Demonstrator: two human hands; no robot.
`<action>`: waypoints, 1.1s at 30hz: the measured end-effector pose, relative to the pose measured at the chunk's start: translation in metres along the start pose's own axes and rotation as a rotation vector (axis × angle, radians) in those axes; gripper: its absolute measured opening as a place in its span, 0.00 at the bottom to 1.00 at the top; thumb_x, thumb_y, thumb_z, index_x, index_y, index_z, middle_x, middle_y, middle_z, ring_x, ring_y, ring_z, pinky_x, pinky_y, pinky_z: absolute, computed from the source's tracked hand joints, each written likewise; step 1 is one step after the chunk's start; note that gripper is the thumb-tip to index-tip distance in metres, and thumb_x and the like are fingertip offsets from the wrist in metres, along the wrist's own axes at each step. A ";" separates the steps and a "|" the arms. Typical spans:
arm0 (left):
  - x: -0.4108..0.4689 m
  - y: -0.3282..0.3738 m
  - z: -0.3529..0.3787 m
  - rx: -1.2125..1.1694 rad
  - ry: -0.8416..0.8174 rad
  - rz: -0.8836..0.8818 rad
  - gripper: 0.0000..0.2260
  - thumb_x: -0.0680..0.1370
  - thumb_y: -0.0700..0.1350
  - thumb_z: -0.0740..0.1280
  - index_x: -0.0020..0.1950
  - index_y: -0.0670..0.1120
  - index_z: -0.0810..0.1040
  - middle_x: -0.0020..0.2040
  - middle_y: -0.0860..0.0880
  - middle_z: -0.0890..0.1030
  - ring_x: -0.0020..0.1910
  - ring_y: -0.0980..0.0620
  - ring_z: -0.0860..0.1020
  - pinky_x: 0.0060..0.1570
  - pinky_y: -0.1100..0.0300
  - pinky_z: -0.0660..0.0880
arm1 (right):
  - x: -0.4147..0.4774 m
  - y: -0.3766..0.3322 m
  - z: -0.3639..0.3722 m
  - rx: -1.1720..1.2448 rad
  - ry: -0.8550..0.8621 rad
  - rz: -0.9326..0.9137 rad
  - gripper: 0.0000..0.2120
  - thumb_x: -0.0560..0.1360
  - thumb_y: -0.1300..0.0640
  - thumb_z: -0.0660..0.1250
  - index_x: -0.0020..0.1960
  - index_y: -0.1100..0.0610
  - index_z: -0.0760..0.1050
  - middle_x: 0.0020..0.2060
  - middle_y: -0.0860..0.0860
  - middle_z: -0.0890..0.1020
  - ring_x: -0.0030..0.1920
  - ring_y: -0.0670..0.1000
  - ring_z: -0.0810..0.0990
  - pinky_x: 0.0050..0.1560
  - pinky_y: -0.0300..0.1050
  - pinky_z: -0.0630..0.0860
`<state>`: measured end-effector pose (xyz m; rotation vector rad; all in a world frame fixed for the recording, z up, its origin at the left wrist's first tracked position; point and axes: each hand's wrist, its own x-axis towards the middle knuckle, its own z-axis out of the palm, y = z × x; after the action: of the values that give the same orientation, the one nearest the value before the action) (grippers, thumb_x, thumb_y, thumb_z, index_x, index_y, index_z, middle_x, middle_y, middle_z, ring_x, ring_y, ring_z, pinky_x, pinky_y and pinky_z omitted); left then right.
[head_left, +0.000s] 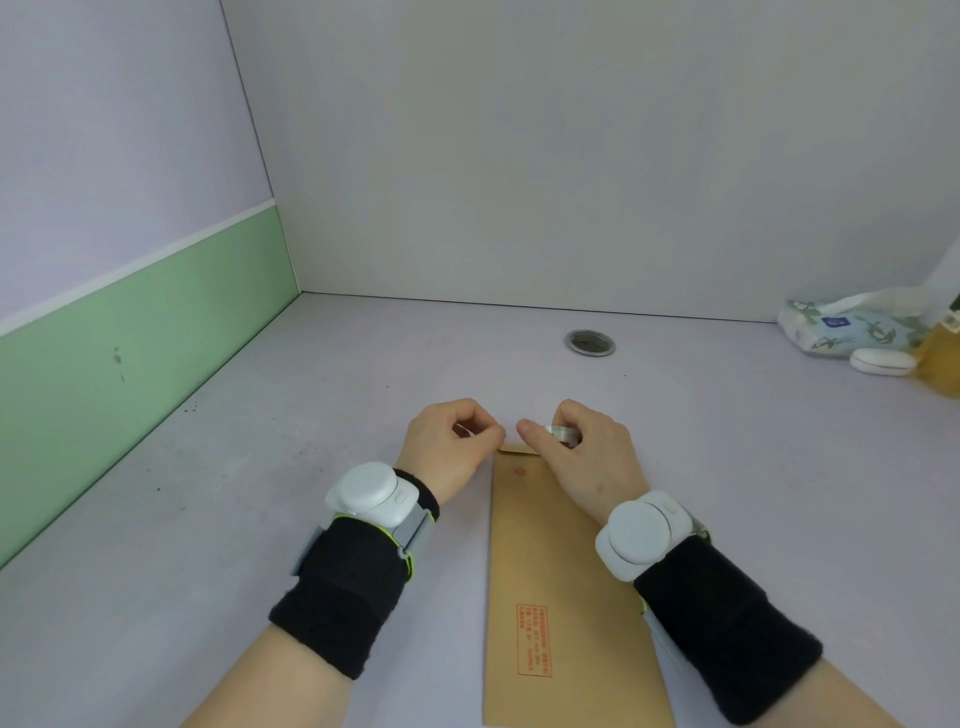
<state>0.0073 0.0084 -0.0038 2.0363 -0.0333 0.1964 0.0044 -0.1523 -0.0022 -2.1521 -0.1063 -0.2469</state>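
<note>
The brown envelope (561, 571) lies flat on the tabletop (260, 519), with its far edge between our hands. Our right hand (582, 457) is curled around the tape roll (561, 434) and holds it low over that edge, so the strip can reach the flap. Our left hand (447, 447) pinches thumb and forefinger together just beside it. We judge it pinches the tape end, which is too clear to see.

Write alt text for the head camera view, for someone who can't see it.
Two hands meet at the far end of a brown envelope lying on a pale desk: the right hand grips a roll of clear tape, the left hand curls beside it, its hold unclear. A tissue pack sits far right.
</note>
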 end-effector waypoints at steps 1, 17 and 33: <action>0.000 0.000 -0.001 -0.003 0.001 -0.009 0.04 0.71 0.43 0.69 0.37 0.44 0.82 0.30 0.56 0.78 0.27 0.62 0.72 0.28 0.76 0.67 | 0.000 -0.001 0.000 0.006 0.001 0.002 0.20 0.70 0.45 0.69 0.32 0.56 0.64 0.26 0.48 0.67 0.30 0.49 0.66 0.34 0.43 0.65; 0.006 0.007 -0.001 0.058 -0.063 -0.143 0.05 0.70 0.43 0.69 0.37 0.43 0.81 0.34 0.49 0.80 0.34 0.53 0.75 0.37 0.63 0.71 | 0.004 -0.004 0.005 -0.111 -0.013 0.040 0.17 0.68 0.47 0.69 0.38 0.59 0.67 0.30 0.51 0.72 0.33 0.53 0.70 0.36 0.48 0.69; 0.011 0.008 -0.003 0.288 -0.118 -0.120 0.04 0.70 0.45 0.71 0.37 0.45 0.81 0.34 0.52 0.79 0.38 0.53 0.76 0.34 0.67 0.69 | 0.005 0.001 0.015 -0.377 -0.013 -0.076 0.16 0.70 0.45 0.67 0.41 0.54 0.63 0.38 0.54 0.80 0.39 0.57 0.76 0.37 0.47 0.69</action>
<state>0.0170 0.0085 0.0065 2.3269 0.0463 0.0043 0.0115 -0.1407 -0.0105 -2.5270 -0.1590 -0.3172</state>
